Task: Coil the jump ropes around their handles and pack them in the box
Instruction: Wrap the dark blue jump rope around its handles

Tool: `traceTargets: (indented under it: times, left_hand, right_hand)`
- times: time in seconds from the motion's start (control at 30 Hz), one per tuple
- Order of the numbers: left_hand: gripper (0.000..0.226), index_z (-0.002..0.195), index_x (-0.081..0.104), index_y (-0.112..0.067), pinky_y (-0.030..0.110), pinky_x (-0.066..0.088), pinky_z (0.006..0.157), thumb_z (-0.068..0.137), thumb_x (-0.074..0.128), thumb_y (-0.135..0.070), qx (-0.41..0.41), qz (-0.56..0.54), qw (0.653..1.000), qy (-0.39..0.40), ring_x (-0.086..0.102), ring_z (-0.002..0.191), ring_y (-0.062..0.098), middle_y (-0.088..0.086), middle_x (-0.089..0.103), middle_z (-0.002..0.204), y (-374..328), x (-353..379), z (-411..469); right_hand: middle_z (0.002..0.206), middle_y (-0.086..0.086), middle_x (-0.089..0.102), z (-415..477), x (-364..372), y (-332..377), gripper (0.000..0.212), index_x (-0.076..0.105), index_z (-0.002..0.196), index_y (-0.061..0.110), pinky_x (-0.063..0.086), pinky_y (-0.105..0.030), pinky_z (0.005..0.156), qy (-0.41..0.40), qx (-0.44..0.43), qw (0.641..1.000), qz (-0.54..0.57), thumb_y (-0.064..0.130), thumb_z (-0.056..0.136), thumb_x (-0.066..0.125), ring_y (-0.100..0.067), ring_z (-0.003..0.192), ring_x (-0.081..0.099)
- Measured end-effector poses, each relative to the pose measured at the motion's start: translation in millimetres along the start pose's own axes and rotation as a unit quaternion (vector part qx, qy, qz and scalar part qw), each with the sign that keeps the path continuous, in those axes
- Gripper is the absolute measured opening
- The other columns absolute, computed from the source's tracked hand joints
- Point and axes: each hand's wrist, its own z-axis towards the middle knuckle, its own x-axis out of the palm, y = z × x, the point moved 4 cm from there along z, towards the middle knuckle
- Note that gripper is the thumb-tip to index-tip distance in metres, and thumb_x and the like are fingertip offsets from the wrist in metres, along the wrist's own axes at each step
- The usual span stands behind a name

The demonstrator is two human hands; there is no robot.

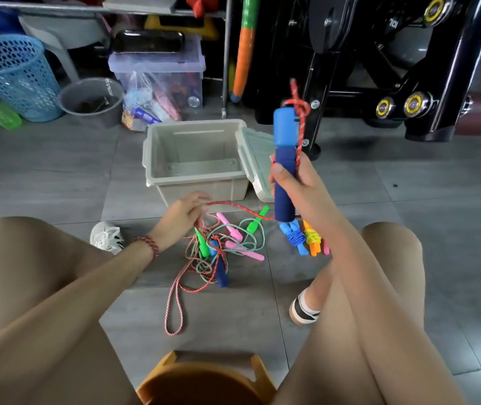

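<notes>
My right hand (294, 182) grips an upright blue jump-rope handle (285, 147) with red-and-white rope knotted at its top. That red rope (233, 206) runs down and left to my left hand (183, 214), which pinches it just above the floor. Below lies a tangled pile of ropes (218, 252) with green, pink and blue handles. The grey box (195, 159) stands open behind the pile, nothing visible inside, its lid (255, 159) leaning at its right side. Coiled ropes with blue and orange handles (303, 238) lie on the floor right of the pile.
I sit on an orange stool (204, 381), knees spread either side. A black exercise machine (379, 68) stands at the back right. A blue basket (14, 74), grey bucket (93, 100) and clear storage bin (160, 71) line the back left. Grey floor tiles surround the pile.
</notes>
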Motion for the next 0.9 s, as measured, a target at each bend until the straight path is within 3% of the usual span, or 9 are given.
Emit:
traceTargets:
  times: [0.17,0.3,0.4,0.5,0.57,0.63,0.7,0.8,0.9]
  left_hand:
    - [0.022,0.094,0.04,-0.024,0.02,0.039,0.059,0.093,0.049,-0.004,0.105,-0.165,0.981,-0.006,0.048,0.056,0.001,-0.008,0.056,0.06,-63.4,-9.5,-8.1]
    - [0.031,0.106,0.039,-0.028,0.021,0.043,0.063,0.086,0.053,-0.009,0.138,-0.236,0.962,-0.001,0.054,0.06,0.004,-0.01,0.061,0.062,-88.0,-12.2,-15.9]
    - [0.038,0.108,0.039,-0.029,0.029,0.044,0.067,0.089,0.055,-0.002,0.136,-0.228,0.964,0.019,0.056,0.061,0.006,-0.008,0.063,0.062,-93.6,-16.0,-17.0]
    - [0.035,0.108,0.045,-0.027,0.019,0.047,0.068,0.09,0.057,0.001,0.134,-0.222,0.965,0.039,0.059,0.067,0.001,-0.01,0.065,0.072,-93.6,-13.6,-17.1]
    - [0.004,0.096,0.055,-0.022,0.018,0.046,0.067,0.092,0.056,-0.021,0.145,-0.148,0.976,0.062,0.058,0.07,0.0,-0.008,0.063,0.078,-87.4,-11.4,-16.9]
    - [0.024,0.082,0.058,-0.018,0.026,0.045,0.066,0.093,0.046,-0.035,0.14,-0.03,0.984,0.107,0.055,0.067,0.008,-0.002,0.061,0.074,-71.8,-3.9,-14.9]
    - [0.026,0.082,0.059,-0.016,0.023,0.044,0.07,0.099,0.043,-0.027,0.099,0.031,0.983,0.15,0.055,0.069,0.003,-0.007,0.061,0.077,-50.9,8.0,-14.1]
    - [0.025,0.092,0.061,-0.013,0.013,0.038,0.074,0.101,0.04,-0.022,0.022,0.15,0.966,0.208,0.055,0.081,0.002,-0.011,0.06,0.085,1.0,25.5,-15.6]
    - [0.022,0.093,0.06,-0.022,0.029,0.042,0.085,0.101,0.039,-0.023,-0.029,0.22,0.944,0.245,0.059,0.098,0.017,-0.002,0.066,0.1,44.0,28.9,-19.9]
  right_hand:
    - [0.087,0.0,0.056,-3.9,15.8,-4.5,0.019,0.052,0.109,0.017,0.042,-0.028,0.073,0.081,0.003,0.983,-0.162,0.028,0.094,0.057,-0.011,0.075,0.052]
    - [0.078,0.007,0.056,-12.8,36.6,-1.9,0.009,0.055,0.101,0.022,0.042,-0.023,0.068,0.186,0.025,0.973,-0.137,0.024,0.093,0.059,-0.004,0.067,0.05]
    - [0.075,0.01,0.053,-13.7,36.4,-0.6,0.007,0.051,0.098,0.024,0.043,-0.023,0.069,0.226,0.047,0.961,-0.15,0.024,0.094,0.057,-0.003,0.066,0.051]
    - [0.078,0.005,0.05,-15.6,35.4,-4.7,0.014,0.049,0.102,0.015,0.041,-0.027,0.072,0.25,0.063,0.947,-0.193,0.027,0.096,0.054,-0.009,0.072,0.048]
    - [0.082,0.001,0.053,-15.5,34.1,-2.6,0.013,0.05,0.104,0.012,0.041,-0.021,0.072,0.228,0.048,0.959,-0.162,0.023,0.097,0.052,-0.005,0.074,0.05]
    - [0.098,-0.01,0.061,-14.2,27.4,1.0,0.023,0.051,0.114,0.006,0.044,-0.021,0.08,0.18,0.035,0.977,-0.111,0.022,0.098,0.05,-0.008,0.086,0.057]
    - [0.097,-0.006,0.059,-9.4,19.4,-0.1,0.022,0.051,0.115,0.01,0.042,-0.028,0.081,0.139,0.012,0.982,-0.13,0.024,0.098,0.05,-0.017,0.089,0.053]
    - [0.084,0.016,0.046,-2.0,9.7,-6.0,0.013,0.044,0.095,0.042,0.038,-0.031,0.079,0.091,-0.041,0.966,-0.239,0.034,0.093,0.054,-0.019,0.087,0.045]
    - [0.088,0.003,0.055,-4.4,8.8,-6.6,0.005,0.052,0.098,0.029,0.048,-0.03,0.077,0.066,-0.026,0.98,-0.184,0.032,0.095,0.052,-0.018,0.086,0.052]
